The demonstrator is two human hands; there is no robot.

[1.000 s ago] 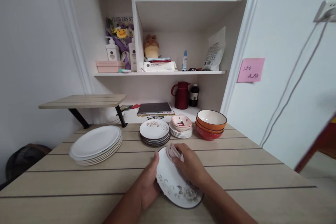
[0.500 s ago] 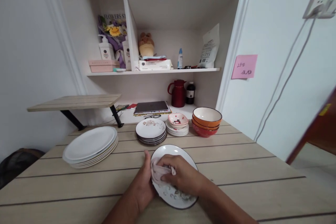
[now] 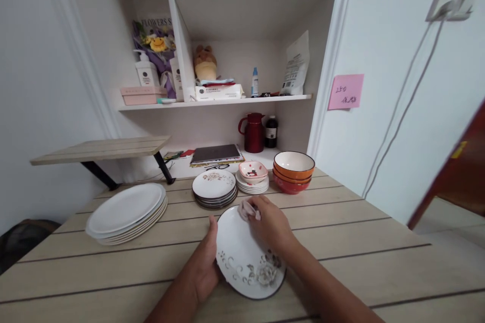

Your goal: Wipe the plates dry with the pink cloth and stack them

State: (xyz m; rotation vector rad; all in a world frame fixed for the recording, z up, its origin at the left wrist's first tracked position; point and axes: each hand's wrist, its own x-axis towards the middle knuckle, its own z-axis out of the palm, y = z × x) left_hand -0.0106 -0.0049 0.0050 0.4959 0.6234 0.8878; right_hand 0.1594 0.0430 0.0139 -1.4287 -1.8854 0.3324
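Note:
A white plate (image 3: 242, 255) with a dark rim and a flower pattern is tilted up off the wooden table (image 3: 379, 262) in front of me. My left hand (image 3: 204, 267) grips its left edge from behind, thumb on the rim. My right hand (image 3: 271, 224) is closed on a small pinkish cloth (image 3: 247, 208) and presses it against the plate's far upper edge.
On the table behind stand a stack of large white plates (image 3: 127, 210), a stack of dark-rimmed flowered plates (image 3: 214, 187), small white plates with a pink bowl (image 3: 252, 171) on top, and stacked orange bowls (image 3: 294, 170). Shelves with a red jug (image 3: 253, 132) lie beyond.
My right hand has slid the cloth from the plate's left middle up to its far edge. The view has shifted slightly right.

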